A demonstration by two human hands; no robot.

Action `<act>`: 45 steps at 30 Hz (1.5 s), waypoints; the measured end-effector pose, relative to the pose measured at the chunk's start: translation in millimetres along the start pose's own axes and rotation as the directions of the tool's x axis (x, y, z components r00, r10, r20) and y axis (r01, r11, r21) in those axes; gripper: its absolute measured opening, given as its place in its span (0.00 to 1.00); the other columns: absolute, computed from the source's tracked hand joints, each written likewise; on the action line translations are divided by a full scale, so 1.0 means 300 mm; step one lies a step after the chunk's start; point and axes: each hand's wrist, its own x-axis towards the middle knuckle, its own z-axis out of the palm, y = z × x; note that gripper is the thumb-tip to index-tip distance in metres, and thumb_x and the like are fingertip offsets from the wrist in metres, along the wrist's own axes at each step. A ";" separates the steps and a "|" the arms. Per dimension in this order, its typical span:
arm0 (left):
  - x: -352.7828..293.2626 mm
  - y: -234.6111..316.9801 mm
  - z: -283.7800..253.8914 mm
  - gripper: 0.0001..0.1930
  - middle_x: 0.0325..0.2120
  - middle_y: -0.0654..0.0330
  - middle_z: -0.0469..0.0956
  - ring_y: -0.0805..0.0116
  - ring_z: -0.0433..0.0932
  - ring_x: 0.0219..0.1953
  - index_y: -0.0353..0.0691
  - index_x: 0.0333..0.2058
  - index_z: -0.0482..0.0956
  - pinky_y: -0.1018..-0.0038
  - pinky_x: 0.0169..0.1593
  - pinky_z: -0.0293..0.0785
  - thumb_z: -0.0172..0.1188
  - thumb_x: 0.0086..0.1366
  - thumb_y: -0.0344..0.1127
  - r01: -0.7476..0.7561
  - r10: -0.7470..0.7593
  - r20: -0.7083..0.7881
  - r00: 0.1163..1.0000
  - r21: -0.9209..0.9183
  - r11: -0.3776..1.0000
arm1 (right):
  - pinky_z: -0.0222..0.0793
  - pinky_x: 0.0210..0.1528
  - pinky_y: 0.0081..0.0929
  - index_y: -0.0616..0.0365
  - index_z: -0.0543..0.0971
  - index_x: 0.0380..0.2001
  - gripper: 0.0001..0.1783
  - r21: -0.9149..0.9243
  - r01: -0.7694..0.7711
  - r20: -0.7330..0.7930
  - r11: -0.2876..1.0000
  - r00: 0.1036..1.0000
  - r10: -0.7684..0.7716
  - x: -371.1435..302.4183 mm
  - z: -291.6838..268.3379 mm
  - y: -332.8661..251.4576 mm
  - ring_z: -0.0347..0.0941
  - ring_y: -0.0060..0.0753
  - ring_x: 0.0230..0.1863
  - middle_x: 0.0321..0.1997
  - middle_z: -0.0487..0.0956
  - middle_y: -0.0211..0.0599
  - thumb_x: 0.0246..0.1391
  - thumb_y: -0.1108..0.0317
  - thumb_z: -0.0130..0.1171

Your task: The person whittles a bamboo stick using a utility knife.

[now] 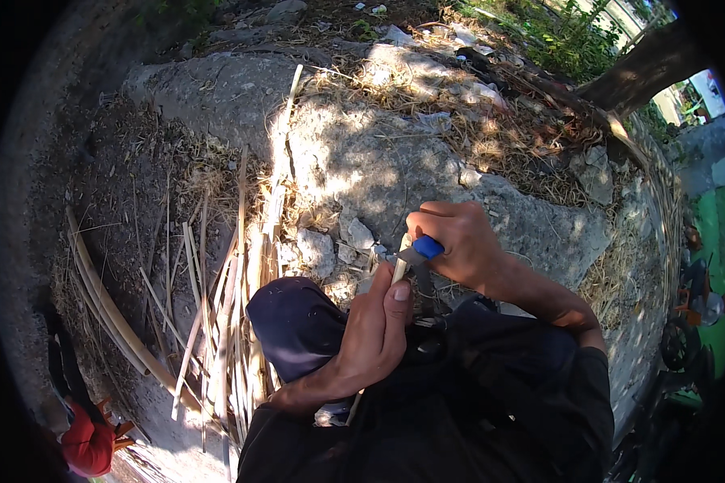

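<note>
My left hand (370, 334) is closed round a thin, pale bamboo strip (399, 270), with the thumb lying along it. The strip points up and away from me, and its upper end passes by my right fist. My right hand (461, 245) is closed on a knife with a blue handle (428, 246). Its short grey blade (411, 257) lies across the strip, just above my left thumb. Most of the handle is hidden inside my right fist. Both hands are above my lap, close together.
Many split bamboo strips (232, 322) lie in a pile on the left, beside my knee. A curved pole (109, 306) rests farther left. Ahead is a rough stone slab (362, 153) with dry grass. A person in red (89, 443) is at the lower left; a tree trunk (648, 68) leans at upper right.
</note>
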 end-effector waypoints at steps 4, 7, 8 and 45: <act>0.003 0.000 0.011 0.17 0.17 0.66 0.62 0.78 0.56 0.20 0.35 0.41 0.67 0.73 0.26 0.53 0.36 0.84 0.41 0.015 -0.014 -0.026 1.000 0.048 0.999 | 0.65 0.22 0.40 0.54 0.73 0.25 0.14 -0.043 -0.009 -0.003 0.999 1.000 0.009 0.000 0.005 0.016 0.72 0.45 0.21 0.23 0.71 0.35 0.40 0.73 0.72; 0.007 -0.017 0.017 0.17 0.17 0.66 0.62 0.78 0.56 0.20 0.35 0.41 0.67 0.72 0.25 0.54 0.36 0.84 0.41 0.024 -0.020 -0.040 0.999 0.090 0.996 | 0.66 0.22 0.40 0.54 0.73 0.24 0.12 -0.120 -0.028 -0.029 0.992 0.999 0.024 -0.004 0.011 0.028 0.73 0.45 0.21 0.22 0.71 0.35 0.44 0.70 0.70; 0.013 -0.020 0.017 0.17 0.17 0.66 0.62 0.78 0.56 0.20 0.35 0.41 0.67 0.72 0.25 0.54 0.36 0.84 0.41 0.021 -0.017 -0.039 0.999 0.104 0.994 | 0.66 0.22 0.40 0.54 0.74 0.24 0.12 -0.156 -0.018 -0.048 0.988 0.999 0.011 -0.002 0.016 0.037 0.73 0.45 0.21 0.22 0.71 0.35 0.45 0.68 0.70; 0.020 0.009 -0.001 0.10 0.19 0.67 0.68 0.82 0.64 0.22 0.38 0.41 0.68 0.76 0.27 0.61 0.50 0.81 0.38 0.073 -0.039 0.147 0.988 -0.235 0.969 | 0.66 0.22 0.35 0.57 0.77 0.26 0.13 -0.042 0.058 -0.006 0.997 0.998 -0.058 -0.030 -0.088 0.020 0.78 0.40 0.23 0.24 0.78 0.33 0.35 0.77 0.70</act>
